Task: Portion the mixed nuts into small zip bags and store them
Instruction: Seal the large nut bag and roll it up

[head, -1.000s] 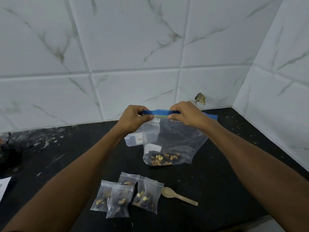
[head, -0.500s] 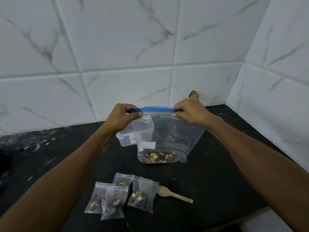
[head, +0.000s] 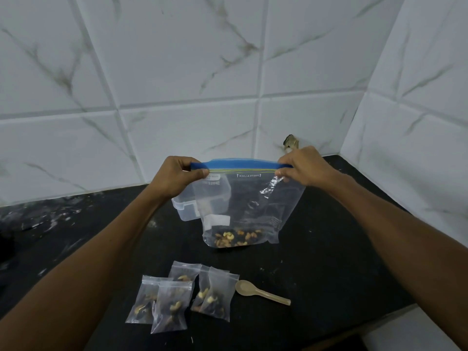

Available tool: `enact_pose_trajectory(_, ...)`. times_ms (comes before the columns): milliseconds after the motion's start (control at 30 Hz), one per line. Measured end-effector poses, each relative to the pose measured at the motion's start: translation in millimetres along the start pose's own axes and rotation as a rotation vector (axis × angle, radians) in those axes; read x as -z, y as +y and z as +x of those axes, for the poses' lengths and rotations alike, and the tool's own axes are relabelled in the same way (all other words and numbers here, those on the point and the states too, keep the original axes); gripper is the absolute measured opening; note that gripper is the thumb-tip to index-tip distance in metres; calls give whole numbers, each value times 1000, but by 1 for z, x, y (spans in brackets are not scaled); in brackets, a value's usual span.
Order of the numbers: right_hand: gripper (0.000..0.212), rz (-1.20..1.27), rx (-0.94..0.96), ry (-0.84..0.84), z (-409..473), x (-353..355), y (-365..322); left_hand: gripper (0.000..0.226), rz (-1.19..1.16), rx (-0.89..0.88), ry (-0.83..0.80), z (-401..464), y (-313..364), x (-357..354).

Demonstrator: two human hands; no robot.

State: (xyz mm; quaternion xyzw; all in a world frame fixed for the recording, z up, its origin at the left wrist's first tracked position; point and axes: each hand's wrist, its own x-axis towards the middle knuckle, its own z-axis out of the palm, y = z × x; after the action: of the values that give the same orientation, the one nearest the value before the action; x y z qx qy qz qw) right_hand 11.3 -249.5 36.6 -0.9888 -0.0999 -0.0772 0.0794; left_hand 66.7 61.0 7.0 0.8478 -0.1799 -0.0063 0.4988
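A large clear zip bag (head: 248, 206) with a blue zip strip stands upright on the black counter, a small heap of mixed nuts (head: 234, 238) at its bottom. My left hand (head: 174, 176) pinches the left end of the blue strip. My right hand (head: 302, 165) pinches the right end, and the strip runs straight between them. Several small zip bags (head: 182, 295) filled with nuts lie in a cluster on the counter in front of the big bag.
A clear plastic container (head: 188, 202) sits behind the big bag at its left. A pale wooden spoon (head: 260, 292) lies right of the small bags. The black counter (head: 329, 262) ends at tiled walls behind and to the right; its front edge is near at the lower right.
My hands have slid apart along the blue strip, the right one going further right, to the bag's corner. The bag now hangs wider and flatter between them.
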Motion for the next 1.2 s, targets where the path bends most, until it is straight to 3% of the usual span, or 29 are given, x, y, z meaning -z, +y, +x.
enact_pose_trajectory(267, 14, 59, -8, -34, -8, 4, 18, 6, -58, 38, 48, -3, -3, 11)
enact_pose_trajectory(400, 14, 125, -33, 65, -10, -6, 24, 6, -75, 32, 47, -2, -4, 9)
enact_pose_trajectory(533, 12, 509, -137, 76, -13, -13, 27, 11, -141, 66, 77, -1, -13, 6)
enact_pose_trajectory(667, 34, 1015, -198, -26, -25, -29, 23, 12, -249, 71, 112, -3, -18, -1)
enact_pose_trajectory(733, 27, 1026, -223, -40, -26, -40, 20, 17, -320, 71, 114, -4, -17, -5)
enact_pose_trajectory(833, 7, 1022, -315, 86, -23, -53, 17, 30, -393, 86, -3, -7, -24, -5)
enact_pose_trajectory(900, 13, 1077, -339, 122, -22, -61, 17, 32, -298, 119, -116, -10, -37, -9)
enact_pose_trajectory(1000, 33, 1088, -324, 5, -26, -76, 16, 24, -128, 197, -216, -14, -63, -22)
enact_pose_trajectory(1067, 39, 1044, -330, -107, -29, -88, 13, 32, -132, 267, -268, -18, -78, -31)
enact_pose_trajectory(1200, 28, 1023, -354, -164, -34, -113, 10, 29, -164, 339, -270, -29, -105, -45)
